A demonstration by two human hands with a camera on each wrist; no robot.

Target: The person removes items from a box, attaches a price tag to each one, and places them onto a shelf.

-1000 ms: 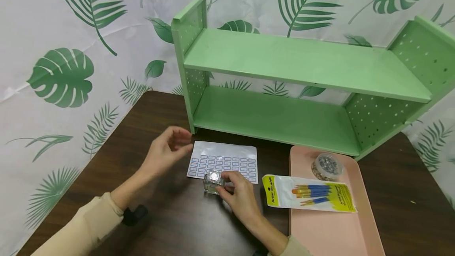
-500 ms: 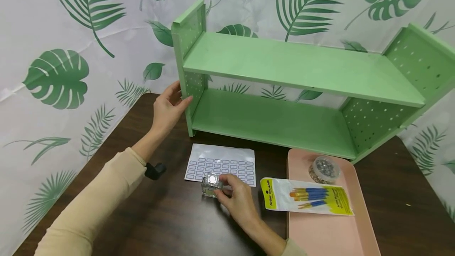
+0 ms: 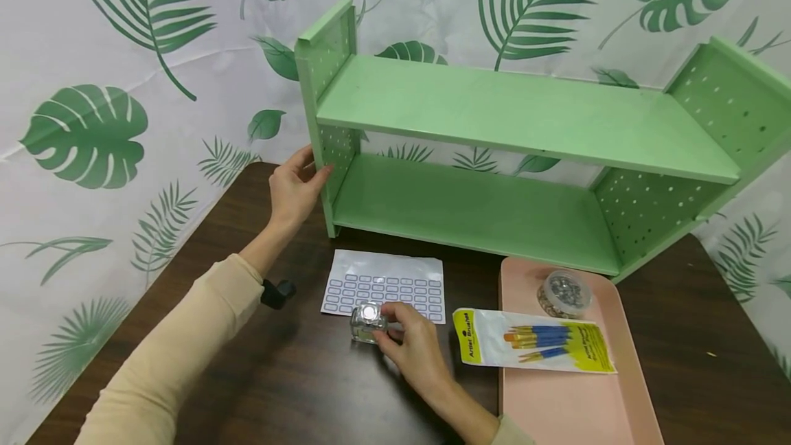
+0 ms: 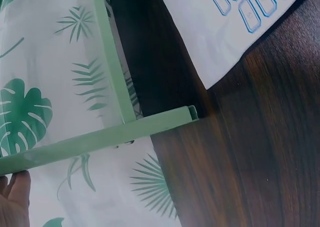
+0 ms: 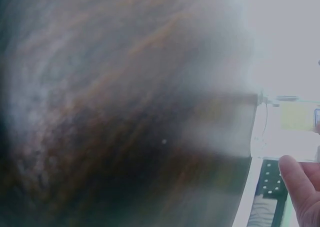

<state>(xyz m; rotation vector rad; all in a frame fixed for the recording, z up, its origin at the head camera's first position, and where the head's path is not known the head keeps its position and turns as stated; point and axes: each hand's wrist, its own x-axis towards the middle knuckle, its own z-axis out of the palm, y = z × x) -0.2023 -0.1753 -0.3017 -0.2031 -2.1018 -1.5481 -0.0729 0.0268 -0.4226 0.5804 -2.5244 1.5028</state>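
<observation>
Up beyond the left fingers [image 3: 303, 157] rose a white wall covering [image 3: 237, 91], green leaves [image 3: 89, 136] printed across it, creases [image 3: 207, 55] showing to the fingers' left! Below those fingers ran the dark wood-grained table [image 3: 321, 376], and just short of the right fingers [image 3: 403, 311], a sheen of light [image 3: 377, 390] glanced off it!

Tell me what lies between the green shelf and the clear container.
A white printed sheet and some dark tabletop lie between the green shelf and clear container, seen in head view.

Glossy glass-like jar [image 3: 363, 329], smooth painted shelf [image 3: 525, 119], paper sheet [image 3: 383, 264], wood-grain table [image 3: 321, 393]
</observation>
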